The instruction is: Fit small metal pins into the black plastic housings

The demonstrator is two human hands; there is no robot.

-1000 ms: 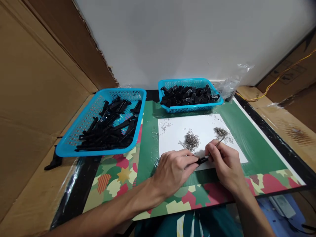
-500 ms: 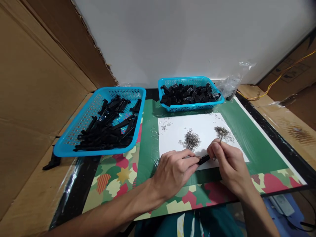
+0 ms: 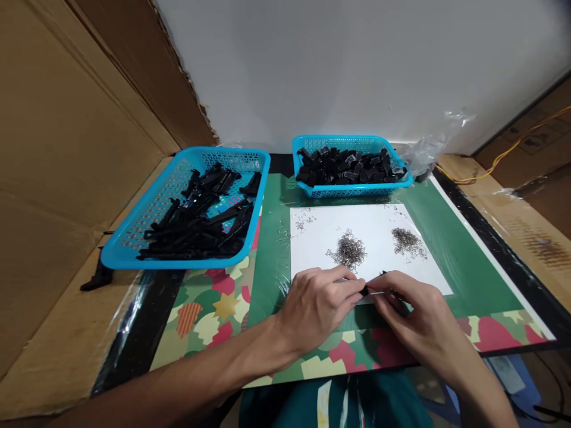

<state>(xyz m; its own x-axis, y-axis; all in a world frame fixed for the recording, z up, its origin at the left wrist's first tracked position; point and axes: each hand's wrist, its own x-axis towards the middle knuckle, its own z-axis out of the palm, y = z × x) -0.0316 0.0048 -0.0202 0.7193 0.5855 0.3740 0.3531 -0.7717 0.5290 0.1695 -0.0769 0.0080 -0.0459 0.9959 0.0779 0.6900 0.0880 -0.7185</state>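
White sheet [image 3: 379,226] w/ clips [image 3: 350,249], L hand [image 3: 319,303] gripping blk part [image 3: 365,290]

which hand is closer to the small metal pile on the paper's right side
Right. The right hand is on the near side of the small metal pile; the left hand is farther off, to its left.

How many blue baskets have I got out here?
2: the larger basket on the left, holding long black parts, and the smaller basket at the back, beyond the white sheet.
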